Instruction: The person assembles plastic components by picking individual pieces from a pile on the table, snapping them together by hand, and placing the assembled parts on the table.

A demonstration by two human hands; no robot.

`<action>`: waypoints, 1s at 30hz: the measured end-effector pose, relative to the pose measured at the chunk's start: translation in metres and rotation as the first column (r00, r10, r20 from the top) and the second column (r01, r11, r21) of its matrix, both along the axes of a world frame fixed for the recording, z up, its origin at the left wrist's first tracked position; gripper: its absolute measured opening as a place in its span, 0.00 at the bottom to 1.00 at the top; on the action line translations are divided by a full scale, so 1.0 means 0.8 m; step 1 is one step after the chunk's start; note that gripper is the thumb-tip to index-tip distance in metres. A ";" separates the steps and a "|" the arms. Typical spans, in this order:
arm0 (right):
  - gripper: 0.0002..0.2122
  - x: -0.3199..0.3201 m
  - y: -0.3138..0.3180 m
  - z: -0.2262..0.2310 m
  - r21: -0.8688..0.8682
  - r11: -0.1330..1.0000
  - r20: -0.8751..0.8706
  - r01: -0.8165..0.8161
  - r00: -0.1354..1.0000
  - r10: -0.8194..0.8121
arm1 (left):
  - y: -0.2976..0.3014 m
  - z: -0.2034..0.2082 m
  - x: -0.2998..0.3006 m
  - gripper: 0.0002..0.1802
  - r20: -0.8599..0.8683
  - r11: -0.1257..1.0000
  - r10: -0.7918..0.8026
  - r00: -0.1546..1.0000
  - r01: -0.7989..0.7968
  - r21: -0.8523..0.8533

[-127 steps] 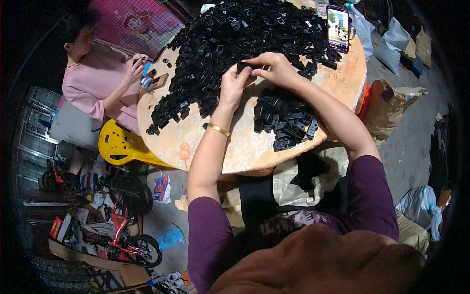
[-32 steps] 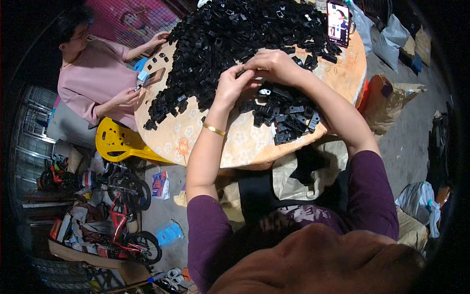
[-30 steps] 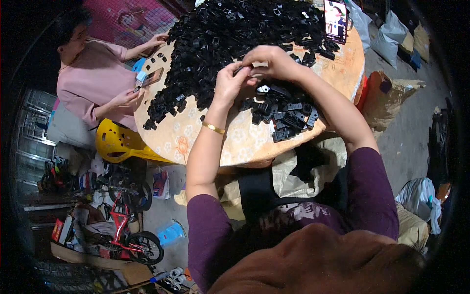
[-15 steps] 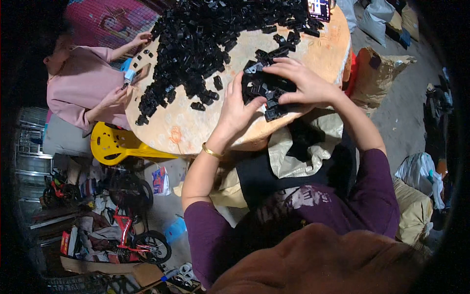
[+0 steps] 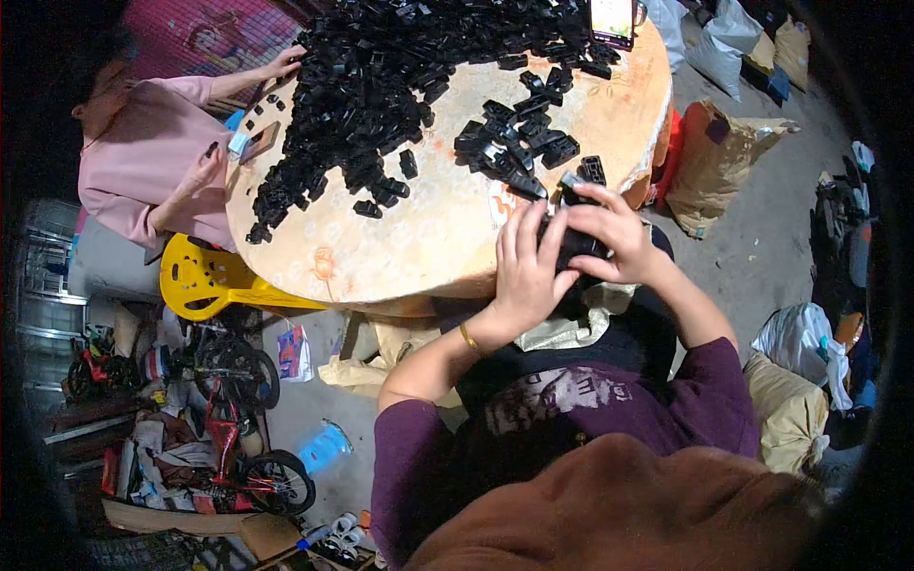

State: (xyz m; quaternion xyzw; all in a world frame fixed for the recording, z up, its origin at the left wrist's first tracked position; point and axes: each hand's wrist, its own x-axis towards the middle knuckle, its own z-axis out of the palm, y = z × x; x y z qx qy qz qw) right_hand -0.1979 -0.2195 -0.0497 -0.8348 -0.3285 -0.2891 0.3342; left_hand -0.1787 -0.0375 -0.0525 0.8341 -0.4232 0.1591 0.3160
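Note:
At the near edge of the table, my left hand [image 5: 529, 268] and my right hand [image 5: 611, 234] face each other, cupped round several black plastic pieces [image 5: 577, 246]. Fingers of both hands cover most of these pieces, so their exact kind cannot be made out. Below my hands, an open pale woven sack [image 5: 569, 333] lies on my lap, partly hidden by my forearms. Just beyond my fingers, a loose cluster of similar black pieces [image 5: 519, 138] rests on the table, with one piece [image 5: 592, 169] close to my right fingertips.
A large heap of black pieces [image 5: 371, 95] covers the far left of the rounded table [image 5: 333, 233]. A phone [image 5: 612, 21] stands at the far edge. To the left, a person in pink [image 5: 152, 143] sits by a yellow chair [image 5: 195, 276]. Filled sacks [image 5: 719, 167] stand at right.
Both hands have moved toward me to the table's near edge, drawing some black pieces along. Other pieces are left behind on the table. The person's hand at left has shifted slightly.

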 end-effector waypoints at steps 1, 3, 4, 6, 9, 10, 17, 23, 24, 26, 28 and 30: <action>0.20 -0.007 0.000 -0.007 -0.014 1.000 0.036 0.007 0.999 -0.006 | 0.001 -0.006 -0.004 0.43 0.033 0.999 -0.032 0.999 0.032 -0.011; 0.17 -0.021 -0.001 -0.018 -0.030 0.999 0.052 0.027 0.998 -0.026 | 0.002 -0.019 -0.013 0.38 0.077 0.993 -0.114 0.990 0.117 -0.026; 0.16 -0.027 -0.002 -0.023 -0.022 1.000 0.048 0.016 0.999 -0.015 | 0.004 -0.027 -0.020 0.36 0.080 0.989 -0.148 0.986 0.150 -0.018; 0.12 -0.039 -0.002 -0.031 -0.023 0.999 0.066 0.032 0.997 -0.030 | 0.009 -0.034 -0.026 0.34 0.060 0.970 -0.242 0.969 0.242 0.008; 0.10 -0.048 -0.010 -0.035 0.008 1.000 0.071 -0.019 0.997 0.019 | 0.022 -0.026 -0.023 0.28 -0.017 0.910 -0.414 0.910 0.414 -0.009; 0.10 -0.048 -0.015 -0.034 0.051 0.998 0.055 -0.037 0.998 0.034 | 0.025 -0.019 -0.018 0.25 0.001 0.885 -0.466 0.885 0.466 -0.016; 0.21 0.026 -0.016 0.008 0.062 0.960 0.039 0.274 0.960 -0.277 | 0.008 0.066 0.120 0.27 0.152 0.996 -0.088 0.985 0.085 0.024; 0.38 0.094 0.014 0.026 -0.256 0.909 -0.192 0.328 0.905 -0.380 | -0.007 0.018 0.246 0.34 -0.287 0.999 -0.018 0.958 0.029 0.036; 0.38 0.104 0.012 0.023 -0.257 0.907 -0.190 0.334 0.903 -0.386 | -0.014 0.008 0.252 0.33 -0.204 0.997 -0.028 0.978 0.043 0.070; 0.42 0.126 0.010 0.012 -0.277 0.895 -0.160 0.350 0.902 -0.402 | -0.024 0.000 0.255 0.30 -0.162 0.997 -0.054 0.985 0.062 0.046; 0.42 0.133 0.007 0.015 -0.304 0.885 -0.186 0.353 0.889 -0.419 | -0.032 0.005 0.248 0.27 -0.230 0.996 -0.088 0.969 0.083 -0.031; 0.39 0.137 0.007 0.014 -0.347 0.881 -0.182 0.323 0.898 -0.401 | -0.036 0.008 0.237 0.24 -0.232 0.994 -0.085 0.969 0.068 -0.082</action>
